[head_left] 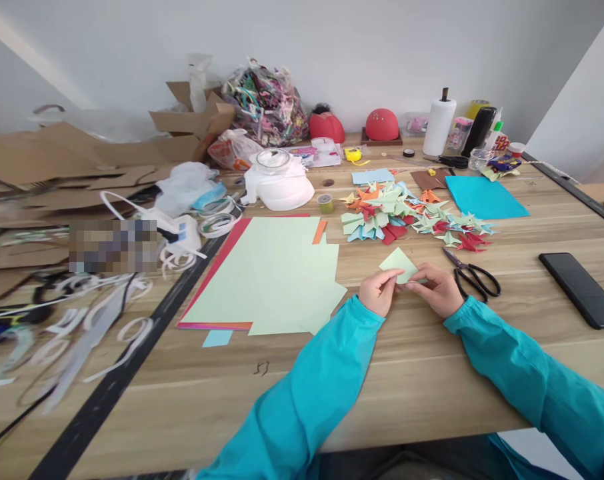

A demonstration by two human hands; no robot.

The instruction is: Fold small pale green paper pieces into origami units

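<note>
A small pale green square of paper point(399, 262) is held just above the table, one corner pointing away from me. My left hand point(381, 291) pinches its near left side between thumb and finger. On the near right side, my right hand point(436, 289) also has thumb and fingers closed on it. Scissors point(475, 275) with black handles lie right beside my right hand. Beyond the hands sits a pile of folded paper cranes point(382, 208) in green, red, orange and blue. Left of my left hand are stacked pale green sheets point(277, 273), with red and orange ones underneath.
A black phone point(579, 288) lies at the right. Turquoise paper point(487, 197) is behind the cranes. A tape roll point(325, 203), white cloth point(279, 183) and yellow tape measure point(353, 155) stand farther back. Cables, a power strip point(182, 233) and cardboard point(82, 157) crowd the left.
</note>
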